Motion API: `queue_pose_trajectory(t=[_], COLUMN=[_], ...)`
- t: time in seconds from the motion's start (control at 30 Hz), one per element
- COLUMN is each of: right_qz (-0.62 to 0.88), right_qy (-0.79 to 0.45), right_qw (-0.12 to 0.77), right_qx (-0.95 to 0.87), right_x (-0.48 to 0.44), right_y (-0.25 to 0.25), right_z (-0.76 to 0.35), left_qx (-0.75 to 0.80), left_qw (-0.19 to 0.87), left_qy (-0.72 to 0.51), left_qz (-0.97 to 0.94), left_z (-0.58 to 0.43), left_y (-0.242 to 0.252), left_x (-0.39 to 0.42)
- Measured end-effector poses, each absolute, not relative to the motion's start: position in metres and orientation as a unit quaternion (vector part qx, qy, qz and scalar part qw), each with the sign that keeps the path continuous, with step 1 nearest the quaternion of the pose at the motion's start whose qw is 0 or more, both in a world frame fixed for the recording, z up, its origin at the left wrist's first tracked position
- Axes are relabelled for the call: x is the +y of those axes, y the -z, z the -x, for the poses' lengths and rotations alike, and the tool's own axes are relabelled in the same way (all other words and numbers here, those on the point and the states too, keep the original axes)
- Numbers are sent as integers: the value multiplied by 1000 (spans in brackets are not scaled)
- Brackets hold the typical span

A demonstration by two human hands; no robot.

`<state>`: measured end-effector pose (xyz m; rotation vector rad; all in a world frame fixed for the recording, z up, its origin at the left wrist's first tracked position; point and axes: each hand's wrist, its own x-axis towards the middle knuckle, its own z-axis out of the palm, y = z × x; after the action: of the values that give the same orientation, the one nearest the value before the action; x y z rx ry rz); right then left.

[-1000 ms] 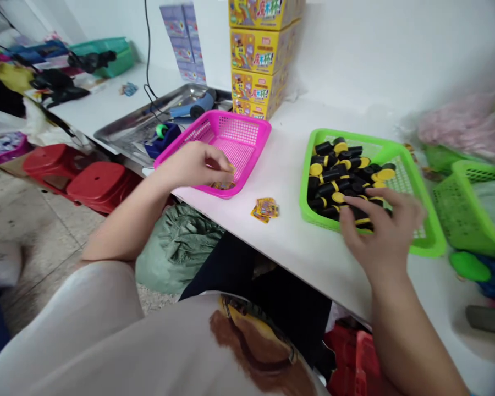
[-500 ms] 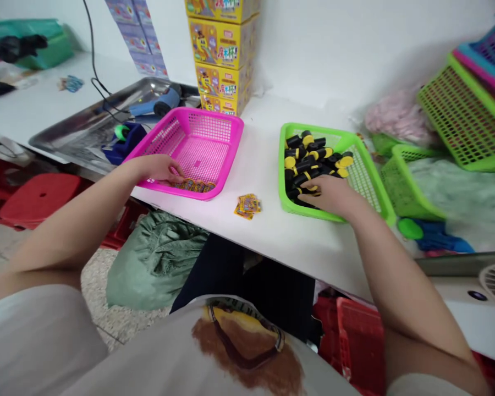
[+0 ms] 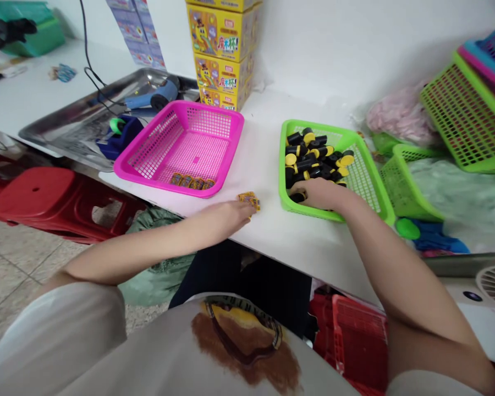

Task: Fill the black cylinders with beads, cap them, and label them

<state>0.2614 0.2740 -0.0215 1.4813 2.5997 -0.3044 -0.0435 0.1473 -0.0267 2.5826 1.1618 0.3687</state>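
Note:
My left hand (image 3: 229, 218) rests at the table's front edge, its fingers stretched onto a small pile of yellow printed labels (image 3: 251, 199). No label shows lifted. My right hand (image 3: 319, 192) is inside the green basket (image 3: 369, 187), fingers curled round a small black cylinder (image 3: 299, 197), partly hidden. More black cylinders with yellow caps (image 3: 307, 163) lie heaped in that basket. To the left, the pink basket (image 3: 171, 187) holds a short row of yellow-labelled cylinders (image 3: 193, 182) along its near side.
Yellow boxes (image 3: 218, 36) are stacked behind the pink basket. A metal tray (image 3: 66, 129) at left carries a blue heat-gun-like tool (image 3: 152, 99) and a tape dispenser (image 3: 119, 135). Green baskets (image 3: 412, 192) and a plastic bag (image 3: 462, 187) crowd the right; red stools (image 3: 35, 190) stand below left.
My left hand has left the pink basket and moved right to the label pile. My right hand has shifted slightly left, its fingers now curled round a black cylinder.

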Motion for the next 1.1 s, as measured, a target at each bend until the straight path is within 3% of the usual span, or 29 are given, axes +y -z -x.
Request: queue_pose_trajectory(t=[0.07,0.17,0.3,0.43,0.57,0.73,0.87,1.0,1.1], right_qz=[-514,-547,-524,-473,-419,-452,-463,-446,-448], right_qy=[128,169,188,135,162,169,112,83,73], right_qw=[25,-153,-386,-512,-544,-538,-536,-538,-539], right_qx=[848,805,735,704,709,691,697,710,709], right_x=[268,254,233,221,213,199,196,196,196], right_y=[14,10,23,43,53,46,42,42,45], right_z=[-268,-281,-299,-310,-310,-305,-299,-295,-295], left_qx=[419,428,424,436,456,395,289,192,187], left_qw=[79,20,32,69,115,228,327,435,566], left_qy=[-101,-80,-79,-93,-128,-339,-432,-443,-376], left_qz=[-899,-900,-902,-893,-873,-823,-789,-760,-710], left_z=[24,16,22,29,39,36,4,-36,-60], left_y=[58,85,86,83,83,45,3,-14,-8], left_x=[152,164,168,170,179,176,179,203,219])
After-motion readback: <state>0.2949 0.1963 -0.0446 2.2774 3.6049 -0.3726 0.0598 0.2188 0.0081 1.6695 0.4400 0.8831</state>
